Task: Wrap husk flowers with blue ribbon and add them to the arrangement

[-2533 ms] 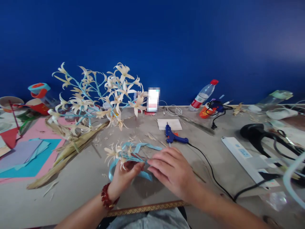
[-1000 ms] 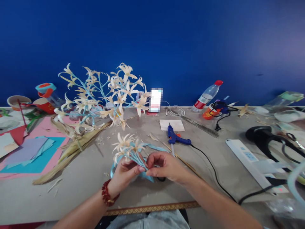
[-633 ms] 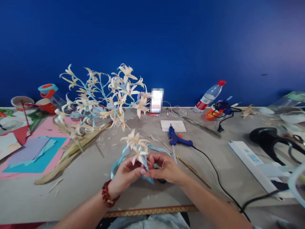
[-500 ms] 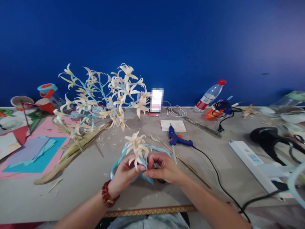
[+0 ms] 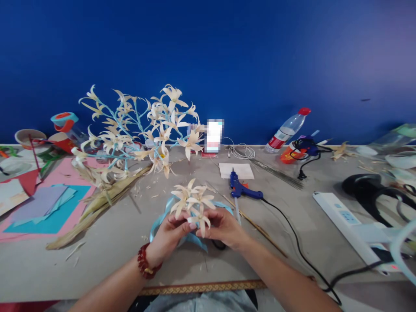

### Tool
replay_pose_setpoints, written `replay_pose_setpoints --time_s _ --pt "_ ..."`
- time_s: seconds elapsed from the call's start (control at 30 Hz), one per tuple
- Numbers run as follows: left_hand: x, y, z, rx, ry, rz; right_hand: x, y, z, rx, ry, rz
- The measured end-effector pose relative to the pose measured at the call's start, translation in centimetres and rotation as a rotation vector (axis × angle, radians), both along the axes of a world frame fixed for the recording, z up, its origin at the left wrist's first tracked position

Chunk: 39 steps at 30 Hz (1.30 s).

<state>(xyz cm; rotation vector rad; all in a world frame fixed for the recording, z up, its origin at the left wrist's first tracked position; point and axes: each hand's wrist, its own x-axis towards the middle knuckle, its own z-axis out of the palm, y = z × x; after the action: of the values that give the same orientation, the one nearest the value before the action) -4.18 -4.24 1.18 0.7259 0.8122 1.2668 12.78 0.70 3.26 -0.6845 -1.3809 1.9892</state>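
Between my two hands is a small spray of cream artificial flowers (image 5: 189,199) with thin curled petals, held low over the table. My left hand (image 5: 175,229) is closed around its stem from the left, thumb in front. From the right, my right hand (image 5: 219,225) pinches the same spray just below the blossoms. The stem itself is mostly hidden by fingers and petals. A light blue ribbon (image 5: 159,223) loops behind and under both hands. Farther back on the left stands a large branching bunch of similar flowers (image 5: 162,134) on blue-wrapped stems.
A blue glue gun (image 5: 242,188) lies right of my hands, its cord running toward me. Farther right are a white power strip (image 5: 344,225) and a bottle (image 5: 287,132). Dried husks (image 5: 87,221) and coloured paper (image 5: 61,216) lie left. A phone (image 5: 213,136) stands against the wall.
The spray has turned in my hands, so several blossoms now face me where one cluster and the blue stem showed before. My right fingers have shifted up behind the front blossom.
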Motion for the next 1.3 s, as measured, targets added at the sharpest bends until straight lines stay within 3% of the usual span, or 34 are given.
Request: replay_pose_setpoints --time_s 0.13,0.47,0.67,0.73,0.97,1.13,1.3 --pt "0.1 0.0 0.0 0.021 0.003 -0.036 0.1 0.1 -0.2 0.119 -0.033 0.0" --pt "0.4 -0.2 1.7 0.114 0.15 0.006 0.4 0.1 -0.1 0.283 -0.189 -0.069" --pt "0.6 0.0 1.6 0.045 -0.022 -0.055 0.2 0.0 0.0 -0.121 -0.014 0.022" --pt "0.6 0.0 1.8 0.054 -0.059 -0.075 0.2 0.0 0.0 -0.191 0.012 0.041" --pt "0.5 -0.3 1.6 0.048 -0.103 -0.175 0.3 -0.1 -0.2 -0.319 0.071 0.135" --pt "0.7 -0.2 0.8 0.041 -0.06 -0.016 -0.2 -0.4 -0.3 -0.252 0.131 0.015" --pt "1.0 0.0 0.9 0.052 -0.013 -0.017 -0.3 -0.7 -0.6 -0.218 0.148 -0.022"
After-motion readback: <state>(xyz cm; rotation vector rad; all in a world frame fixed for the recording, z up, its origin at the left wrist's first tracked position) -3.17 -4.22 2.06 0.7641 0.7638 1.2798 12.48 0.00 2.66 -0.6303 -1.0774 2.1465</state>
